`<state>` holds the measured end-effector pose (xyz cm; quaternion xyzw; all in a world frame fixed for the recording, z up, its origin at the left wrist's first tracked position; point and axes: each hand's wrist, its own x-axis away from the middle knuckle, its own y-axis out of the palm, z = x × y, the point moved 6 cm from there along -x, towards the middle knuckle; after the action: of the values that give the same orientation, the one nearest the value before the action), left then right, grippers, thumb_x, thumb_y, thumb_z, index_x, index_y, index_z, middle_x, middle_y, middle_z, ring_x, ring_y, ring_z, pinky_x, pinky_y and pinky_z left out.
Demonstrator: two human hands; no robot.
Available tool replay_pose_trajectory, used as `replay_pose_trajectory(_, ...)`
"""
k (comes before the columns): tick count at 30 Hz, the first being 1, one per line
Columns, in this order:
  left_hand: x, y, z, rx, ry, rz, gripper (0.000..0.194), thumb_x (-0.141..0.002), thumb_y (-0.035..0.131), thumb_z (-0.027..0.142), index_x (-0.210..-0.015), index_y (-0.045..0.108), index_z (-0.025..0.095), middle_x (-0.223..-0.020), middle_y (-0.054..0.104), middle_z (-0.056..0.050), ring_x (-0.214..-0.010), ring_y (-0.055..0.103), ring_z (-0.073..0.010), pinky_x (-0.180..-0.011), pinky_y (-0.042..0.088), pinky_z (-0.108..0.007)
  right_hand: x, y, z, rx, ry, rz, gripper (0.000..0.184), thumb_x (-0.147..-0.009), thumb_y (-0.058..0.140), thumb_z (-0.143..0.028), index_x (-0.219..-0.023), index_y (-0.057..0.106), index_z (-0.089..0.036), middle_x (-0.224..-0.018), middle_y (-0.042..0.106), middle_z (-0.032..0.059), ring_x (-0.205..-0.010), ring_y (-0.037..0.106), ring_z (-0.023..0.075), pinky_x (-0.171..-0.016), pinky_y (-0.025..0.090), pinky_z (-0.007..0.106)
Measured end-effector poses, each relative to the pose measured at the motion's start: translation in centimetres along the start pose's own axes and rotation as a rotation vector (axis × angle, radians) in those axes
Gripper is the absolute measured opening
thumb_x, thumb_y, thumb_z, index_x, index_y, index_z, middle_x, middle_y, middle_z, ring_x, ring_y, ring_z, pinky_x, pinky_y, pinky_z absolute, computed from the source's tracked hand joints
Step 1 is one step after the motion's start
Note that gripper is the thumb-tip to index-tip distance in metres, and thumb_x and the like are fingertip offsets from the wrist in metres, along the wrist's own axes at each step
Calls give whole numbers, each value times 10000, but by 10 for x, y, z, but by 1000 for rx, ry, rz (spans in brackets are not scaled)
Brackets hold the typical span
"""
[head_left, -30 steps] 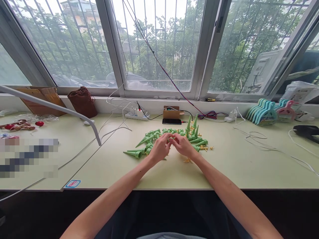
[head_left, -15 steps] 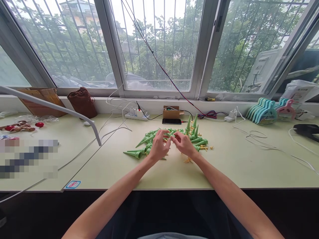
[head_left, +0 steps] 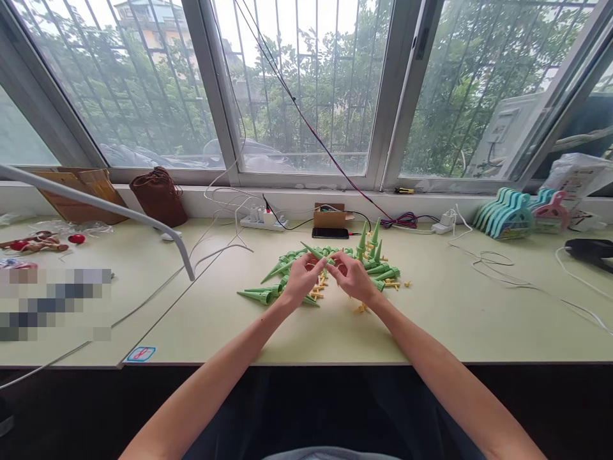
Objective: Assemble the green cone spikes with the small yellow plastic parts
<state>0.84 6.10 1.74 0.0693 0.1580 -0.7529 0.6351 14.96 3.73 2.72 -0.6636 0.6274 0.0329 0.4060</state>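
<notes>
One green spike pinched in left hand and right hand, long axis slanting, tip toward desk back-left corner; front-edge sticker, red character unclear.

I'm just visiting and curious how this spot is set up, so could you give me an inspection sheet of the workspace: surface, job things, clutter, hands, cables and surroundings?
Surface: pale green tabletop, with a seam left of the pile.
Job's things: green spikes in a pile, several upright at its right; yellow pieces among and beside them.
Clutter: phone behind the pile; brown pouch at the back left.
Hands: left hand holds a green spike; right hand is at its wide end, grip unclear.
Cables: white cable across the right side; dark red and black coil at the back.
Surroundings: window with bars, trees outside.
</notes>
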Motion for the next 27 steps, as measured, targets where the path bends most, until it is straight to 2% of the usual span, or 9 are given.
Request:
replay_pose_trajectory(8, 2, 1, 2, 55, -71, 3, 341, -727, 708, 459, -751, 570, 148, -601, 526, 23, -467, 481, -79, -428, 378, -213, 1, 6, 4, -47, 16, -86, 302, -959, 444, -444, -1038, 585, -189, -702, 599, 8, -545, 535, 130, -559, 425, 257)
replay_pose_trajectory(15, 2, 3, 2, 62, -48, -28, 348, -747, 693, 464, -808, 604, 133, -629, 575, 1, -463, 468, -74, -430, 370, -212, 0, 12, 7, -113, 47, -137, 298, -986, 382, -402, -1022, 589, -190, -735, 602, -6, -495, 540, 96, -538, 433, 240)
replay_pose_trajectory(22, 4, 6, 6, 40, -26, -73, 338, -780, 673, 463, -860, 622, 138, -664, 593, -7, -479, 472, -71, -447, 371, -204, 0, 15, 17, -216, 118, -142, 292, -982, 373, -410, -1102, 543, -206, -800, 595, -1, -512, 574, 95, -488, 445, 228)
replay_pose_trajectory(27, 4, 7, 7, 19, -16, -87, 334, -765, 697, 445, -875, 618, 140, -686, 613, -16, -507, 506, -81, -466, 396, -204, -1, 20, 23, -322, 170, -167, 303, -980, 355, -441, -1034, 523, -195, -764, 593, -2, -482, 570, 99, -427, 433, 222)
